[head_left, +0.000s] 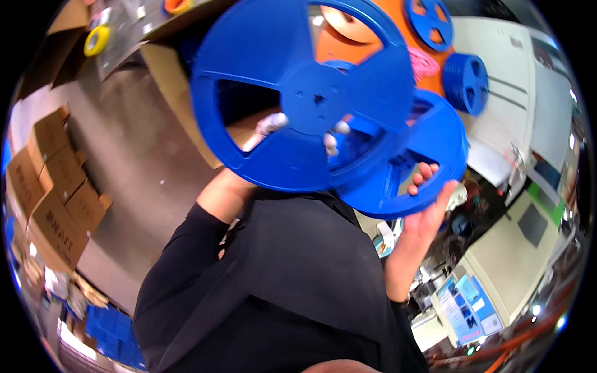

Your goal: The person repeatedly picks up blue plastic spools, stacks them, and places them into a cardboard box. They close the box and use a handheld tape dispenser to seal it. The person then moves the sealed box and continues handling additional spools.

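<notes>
A large blue plastic reel (317, 96) with wide cut-out windows fills the upper middle, face up. My left hand (266, 129) is under it and closed around its hub, white-covered fingertips poking through two windows. To the right, partly beneath it, is a second blue reel (429, 149). My right hand (429, 208) grips this one by the rim, with fingers coming through a window and the thumb along the outer edge. The two reels overlap; I cannot tell whether they touch.
Beyond the reels, an orange surface (392, 15) carries a blue reel (430, 23), a stack of blue reels (465, 84) and a pink coil (423, 64). An open cardboard box (180, 99) stands left of the reels. Yellow tape (96, 40) lies far left, above stacked cartons (59, 193).
</notes>
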A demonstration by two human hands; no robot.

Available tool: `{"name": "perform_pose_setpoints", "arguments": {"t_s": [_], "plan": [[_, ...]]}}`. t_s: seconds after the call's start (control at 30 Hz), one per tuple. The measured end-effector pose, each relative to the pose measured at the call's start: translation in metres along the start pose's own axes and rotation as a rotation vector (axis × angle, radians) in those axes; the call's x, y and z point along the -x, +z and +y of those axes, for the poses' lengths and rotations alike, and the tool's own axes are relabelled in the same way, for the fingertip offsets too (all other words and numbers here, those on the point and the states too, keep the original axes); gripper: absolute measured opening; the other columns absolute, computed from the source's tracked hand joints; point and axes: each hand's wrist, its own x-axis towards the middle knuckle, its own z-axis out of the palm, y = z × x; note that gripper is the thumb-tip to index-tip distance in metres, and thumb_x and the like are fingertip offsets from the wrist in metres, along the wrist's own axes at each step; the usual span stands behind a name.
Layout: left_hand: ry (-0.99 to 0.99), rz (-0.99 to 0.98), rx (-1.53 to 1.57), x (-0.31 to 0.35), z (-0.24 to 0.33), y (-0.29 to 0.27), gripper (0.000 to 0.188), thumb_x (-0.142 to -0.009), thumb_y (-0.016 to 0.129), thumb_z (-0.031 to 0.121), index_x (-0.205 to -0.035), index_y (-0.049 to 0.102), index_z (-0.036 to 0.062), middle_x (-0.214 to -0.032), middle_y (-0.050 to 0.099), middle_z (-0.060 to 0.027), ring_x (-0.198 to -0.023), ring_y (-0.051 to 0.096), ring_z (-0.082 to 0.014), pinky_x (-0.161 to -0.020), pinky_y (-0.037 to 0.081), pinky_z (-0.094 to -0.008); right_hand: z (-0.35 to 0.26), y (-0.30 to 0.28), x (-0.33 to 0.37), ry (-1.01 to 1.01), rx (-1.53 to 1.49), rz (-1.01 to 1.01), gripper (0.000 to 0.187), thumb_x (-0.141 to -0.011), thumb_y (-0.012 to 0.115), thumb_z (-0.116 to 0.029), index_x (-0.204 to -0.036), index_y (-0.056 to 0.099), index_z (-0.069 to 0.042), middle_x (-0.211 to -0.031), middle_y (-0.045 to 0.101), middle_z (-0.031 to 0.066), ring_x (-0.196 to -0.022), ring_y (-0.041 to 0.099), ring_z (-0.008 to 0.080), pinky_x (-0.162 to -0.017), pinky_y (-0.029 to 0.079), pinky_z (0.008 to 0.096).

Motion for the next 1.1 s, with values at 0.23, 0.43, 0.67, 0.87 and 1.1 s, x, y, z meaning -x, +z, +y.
{"name": "perform_pose_setpoints", "arguments": {"t_s": [0.23,0.43,0.67,0.87,1.1], "plan": [[-0.134,-0.198,0.148,-0.001,-0.012,-0.033,0.094,-0.073,0.080,0.033,-0.148,0.030,0.0063,-0.136,0.047,-0.0275,-0.109,0.061,-0.0370,-0.098,0.049,-0.0514,-0.002,-0.008,0.001,-0.004,0.010,-0.058,0.045,-0.099,0.050,-0.042,-0.119,0.057,-0.002,-0.095,0.067,0.0068,-0.085,0.065,0.0198,-0.074,0.055,0.0322],[-0.160,-0.232,0.203,-0.012,-0.020,-0.033,0.092,-0.074,0.079,0.034,-0.148,0.031,0.0064,-0.136,0.047,-0.0276,-0.110,0.061,-0.0370,-0.099,0.048,-0.0512,-0.003,-0.022,0.003,0.034,0.079,0.088,0.046,-0.100,0.047,-0.043,-0.120,0.058,-0.003,-0.096,0.068,0.0076,-0.086,0.066,0.0198,-0.075,0.056,0.0336],[-0.176,-0.275,0.239,-0.018,-0.025,-0.031,0.091,-0.076,0.077,0.035,-0.148,0.031,0.0066,-0.136,0.047,-0.0277,-0.111,0.060,-0.0369,-0.099,0.048,-0.0511,0.000,-0.018,0.004,0.060,0.060,0.147,0.041,-0.098,0.049,-0.038,-0.118,0.057,-0.003,-0.096,0.067,0.0105,-0.085,0.065,0.0218,-0.076,0.055,0.0352],[-0.174,-0.275,0.293,-0.022,-0.030,-0.024,0.084,-0.081,0.073,0.035,-0.147,0.031,0.0064,-0.135,0.047,-0.0281,-0.109,0.061,-0.0362,-0.097,0.050,-0.0497,0.003,-0.024,0.006,0.041,0.056,0.195,0.036,-0.096,0.047,-0.032,-0.116,0.058,-0.003,-0.098,0.066,0.0105,-0.086,0.064,0.0232,-0.078,0.054,0.0362],[-0.049,-0.316,0.200,-0.043,0.004,-0.035,0.088,-0.085,0.066,0.050,-0.148,0.028,0.0020,-0.142,0.043,-0.0206,-0.120,0.055,-0.0311,-0.104,0.046,-0.0467,0.001,-0.030,0.003,-0.036,0.057,0.034,0.038,-0.095,0.046,-0.033,-0.118,0.055,-0.004,-0.095,0.065,0.0085,-0.083,0.063,0.0218,-0.074,0.054,0.0359]]}}
